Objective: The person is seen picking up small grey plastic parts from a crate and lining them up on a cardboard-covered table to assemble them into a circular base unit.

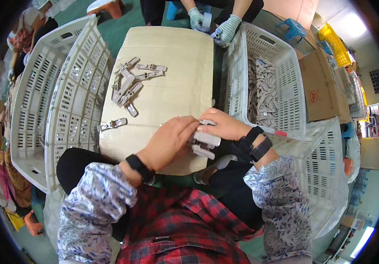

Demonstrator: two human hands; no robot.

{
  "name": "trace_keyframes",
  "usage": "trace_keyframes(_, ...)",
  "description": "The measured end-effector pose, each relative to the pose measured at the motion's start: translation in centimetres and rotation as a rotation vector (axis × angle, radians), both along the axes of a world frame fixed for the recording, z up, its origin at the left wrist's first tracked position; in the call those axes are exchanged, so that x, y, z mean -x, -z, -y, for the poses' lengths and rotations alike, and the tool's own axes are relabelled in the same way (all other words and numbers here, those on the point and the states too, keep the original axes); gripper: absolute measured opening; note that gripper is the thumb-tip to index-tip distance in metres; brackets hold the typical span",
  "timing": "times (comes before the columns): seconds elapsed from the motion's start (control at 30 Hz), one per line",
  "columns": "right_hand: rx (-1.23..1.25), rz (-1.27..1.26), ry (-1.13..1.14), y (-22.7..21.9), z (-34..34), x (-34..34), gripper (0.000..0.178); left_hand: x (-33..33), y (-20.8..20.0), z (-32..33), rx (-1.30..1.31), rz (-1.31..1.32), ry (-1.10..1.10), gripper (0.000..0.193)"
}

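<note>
Above the near edge of a cardboard-topped work surface (171, 57), my two hands meet. My left hand (167, 138) is closed, palm down, with several grey plastic clips (207, 140) jutting out past its fingers; the rest of them is hidden. Touching it from the right, my right hand (227, 125) pinches a small grey clip (207, 122) between thumb and fingers. Slight blur covers the fingertips. A loose pile of similar clips (127, 83) lies on the left half of the board, and one single clip (112, 124) rests near its left edge.
White plastic crates (72, 92) stand at the left. On the right, another white crate (277, 39) holds many grey clips, beside a cardboard box (323, 86). Across the board, a co-worker's gloved hands (227, 30) hold small parts. A bag-lined crate (321, 163) sits near my right arm.
</note>
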State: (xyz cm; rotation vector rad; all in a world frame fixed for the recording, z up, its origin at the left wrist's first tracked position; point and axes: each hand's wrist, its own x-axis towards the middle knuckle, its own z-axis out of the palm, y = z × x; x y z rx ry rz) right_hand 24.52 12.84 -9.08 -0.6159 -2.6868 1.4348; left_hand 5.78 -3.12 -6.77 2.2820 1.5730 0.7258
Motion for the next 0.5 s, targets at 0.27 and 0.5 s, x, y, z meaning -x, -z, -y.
trace_keyframes(0.27, -0.639, -0.048, 0.053, -7.8, 3.7, -0.5, 0.057, 3.7, -0.4, -9.5, 0.642, 0.104, 0.205, 0.07)
trace_keyframes(0.5, -0.934, 0.313, 0.016, -6.2, 3.7, 2.0, 0.1, 5.5, -1.2, -12.6, 0.518, 0.107, 0.18, 0.104)
